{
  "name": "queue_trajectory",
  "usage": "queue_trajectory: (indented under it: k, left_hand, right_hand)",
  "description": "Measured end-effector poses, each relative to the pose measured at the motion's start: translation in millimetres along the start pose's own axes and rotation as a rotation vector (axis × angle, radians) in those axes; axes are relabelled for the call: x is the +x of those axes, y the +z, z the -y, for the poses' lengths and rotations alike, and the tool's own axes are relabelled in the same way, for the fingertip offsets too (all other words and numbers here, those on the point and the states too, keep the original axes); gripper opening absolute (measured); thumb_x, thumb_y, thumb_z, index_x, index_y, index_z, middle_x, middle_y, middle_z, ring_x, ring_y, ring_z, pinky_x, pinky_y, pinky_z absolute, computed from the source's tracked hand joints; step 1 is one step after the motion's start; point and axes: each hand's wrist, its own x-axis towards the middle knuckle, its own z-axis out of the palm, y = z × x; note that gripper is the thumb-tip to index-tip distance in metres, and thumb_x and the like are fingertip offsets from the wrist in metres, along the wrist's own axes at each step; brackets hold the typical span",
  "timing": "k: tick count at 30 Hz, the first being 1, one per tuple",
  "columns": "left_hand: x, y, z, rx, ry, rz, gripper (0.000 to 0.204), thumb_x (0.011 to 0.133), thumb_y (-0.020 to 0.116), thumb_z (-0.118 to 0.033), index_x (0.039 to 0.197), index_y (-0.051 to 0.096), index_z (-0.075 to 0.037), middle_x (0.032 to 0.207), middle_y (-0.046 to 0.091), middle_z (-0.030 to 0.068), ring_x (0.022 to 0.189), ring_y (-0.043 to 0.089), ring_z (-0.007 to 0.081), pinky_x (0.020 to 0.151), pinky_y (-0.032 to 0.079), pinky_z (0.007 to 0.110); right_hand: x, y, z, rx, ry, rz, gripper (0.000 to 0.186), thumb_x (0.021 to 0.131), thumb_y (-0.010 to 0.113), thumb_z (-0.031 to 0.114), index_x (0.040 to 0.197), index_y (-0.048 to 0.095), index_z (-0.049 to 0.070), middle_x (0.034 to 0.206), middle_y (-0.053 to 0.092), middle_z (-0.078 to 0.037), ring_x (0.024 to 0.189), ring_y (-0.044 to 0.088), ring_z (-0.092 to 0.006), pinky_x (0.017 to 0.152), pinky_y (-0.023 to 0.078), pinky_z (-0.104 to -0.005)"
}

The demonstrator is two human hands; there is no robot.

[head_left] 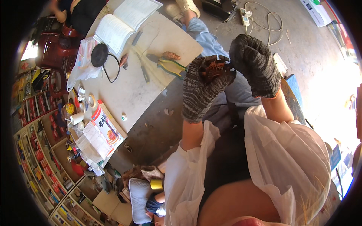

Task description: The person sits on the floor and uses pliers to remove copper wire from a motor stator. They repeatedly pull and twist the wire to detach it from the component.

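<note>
Hold the copper-wound stator (216,70), just off the right corner of the table (126,96), steady in the grasping left hand (199,90) without squeezing; whether the curled right hand (255,64) grips anything cannot be told.

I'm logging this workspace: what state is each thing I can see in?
Left hand: gloved, gripping
Coil-wound part: held in left hand, partly covered
Right hand: gloved, fingers curled; contents hidden
Book: lying open
Pliers: lying flat
Cord: loosely looped
</note>
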Motion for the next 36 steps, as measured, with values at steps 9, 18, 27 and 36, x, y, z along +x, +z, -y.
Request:
queue_trajectory:
  k: [9,18,27,36]
  left_hand:
    - [2,2,0,0.14,0.053,-0.004,0.045,0.068,0.075,-0.005,0.107,0.053,0.0,0.1,0.061,0.0099,0.087,0.06,0.0155,0.077,0.052,0.028]
    - [0,4,2,0.287,0.137,-0.102,0.049,0.064,0.077,-0.003,0.107,0.053,-0.001,0.1,0.061,0.0096,0.086,0.061,0.0163,0.076,0.052,0.027]
    - [-2,6,5,0.098,0.075,-0.199,0.049,0.065,0.075,0.0,0.107,0.051,0.0,0.103,0.059,0.0133,0.091,0.061,0.0218,0.078,0.054,0.032]
    - [0,-5,-7,-0.533,-0.197,-0.172,0.047,0.068,0.069,0.007,0.11,0.047,0.001,0.106,0.057,0.0153,0.096,0.059,0.0246,0.082,0.054,0.039]
  right_hand:
    - [-2,-2,-10,0.053,-0.002,-0.139,0.024,0.083,0.061,0.028,0.086,0.053,0.005,0.075,0.049,-0.001,0.066,0.047,-0.0108,0.06,0.041,-0.0239]
    - [-5,-11,-20,-0.101,-0.099,-0.218,0.015,0.085,0.058,0.016,0.092,0.055,0.003,0.085,0.055,-0.004,0.075,0.053,-0.0132,0.068,0.044,-0.0249]
    - [0,-22,-23,0.164,-0.154,0.055,0.023,0.086,0.055,0.012,0.106,0.055,0.0,0.095,0.057,-0.006,0.083,0.055,-0.0131,0.073,0.045,-0.024]
    - [0,-21,-7,-0.304,-0.133,-0.216,0.031,0.088,0.053,0.016,0.115,0.055,0.002,0.105,0.059,-0.006,0.086,0.056,-0.0103,0.069,0.045,-0.0197]
